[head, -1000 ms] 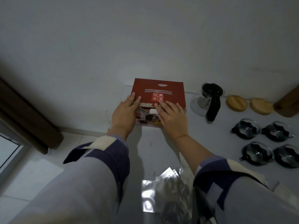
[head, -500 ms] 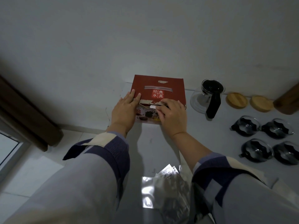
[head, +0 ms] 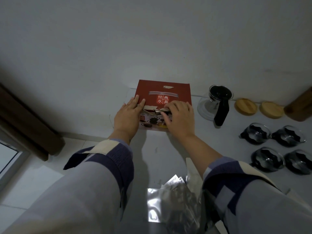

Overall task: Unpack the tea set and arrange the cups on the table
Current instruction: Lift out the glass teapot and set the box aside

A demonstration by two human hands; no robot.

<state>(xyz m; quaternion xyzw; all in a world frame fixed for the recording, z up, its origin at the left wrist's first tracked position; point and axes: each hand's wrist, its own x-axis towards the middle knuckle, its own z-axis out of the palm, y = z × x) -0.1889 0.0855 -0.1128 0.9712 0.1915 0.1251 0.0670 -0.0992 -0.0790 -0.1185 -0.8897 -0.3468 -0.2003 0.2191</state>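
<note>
The right hand (head: 181, 116) has its grip curled, fingertips pinching the torn paper edge at the front of the red box (head: 164, 93); the left hand (head: 129, 115) lies flat with fingers spread together on the box's left side, pressing it down. The box sits on the white surface (head: 168, 154), against the wall, lid closed as far as one can tell.

To its right stand a glass pot (head: 215, 103) with a black handle, two wooden lids (head: 246, 108) and four glass cups (head: 273, 147) in a two-by-two block, well apart from the box. A silvery bag (head: 170, 205) lies near the front edge, between the sleeves.

The step in hand looks like tearing the seal or lifting the front flap. To do it well, keep the left palm firm so the box does not slide toward the pot, and pull the flap up and toward the body rather than sideways, since the paper is already ragged and may rip in strips instead of opening cleanly. If the strip gives way, shift the pinch nearer the fold.

Whether more pieces remain inside cannot be seen. Lift the lid slowly, in case glass rests loose under it. The cups already out seem set in order, so the task appears well along.
</note>
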